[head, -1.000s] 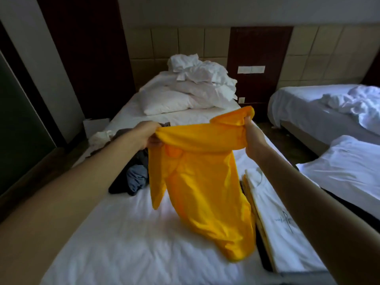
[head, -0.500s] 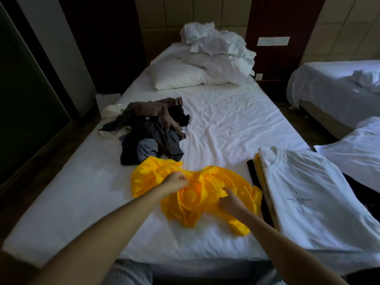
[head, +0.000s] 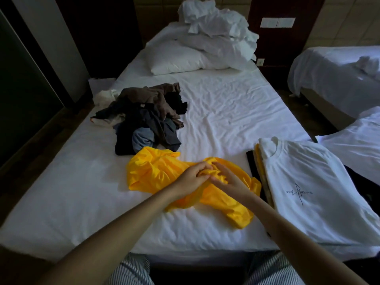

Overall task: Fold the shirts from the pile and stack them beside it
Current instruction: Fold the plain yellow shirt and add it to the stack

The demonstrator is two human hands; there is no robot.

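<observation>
Both hands meet at one bunched-up fold in the middle of the yellow shirt [head: 156, 173]. The left hand [head: 192, 176] has its fingers curled in and pinches the fabric. The right hand [head: 230, 182] comes in from about 4 o'clock and pinches the same bunch, fingertips nearly touching the left ones. So both are grasping cloth, neither is loose.

The shirt itself is a crumpled heap lying flat on the white sheet of the bed [head: 226, 112], near the foot edge and right in front of the person. One lobe spreads out toward 9 o'clock and another trails off toward 5 o'clock.

At roughly 11 o'clock from the shirt, just touching its far edge, is the pile [head: 148, 122] of unfolded clothes: brown, black, navy and a grey-blue bit, all tangled.

At 3 o'clock is the stack [head: 262, 177] of folded ones, just beside the yellow shirt, with yellow and dark edges peeking out down its side. A white T-shirt [head: 308, 182] with a small dark scribble logo sits on top.

Way up at 12 o'clock there's a pillow [head: 174, 58] with rumpled white bedding [head: 216, 23] heaped behind it. A second bed [head: 329, 75] sits off at 2 o'clock. Striped trousers [head: 131, 272] show at 6 o'clock, at the bottom of the view.
</observation>
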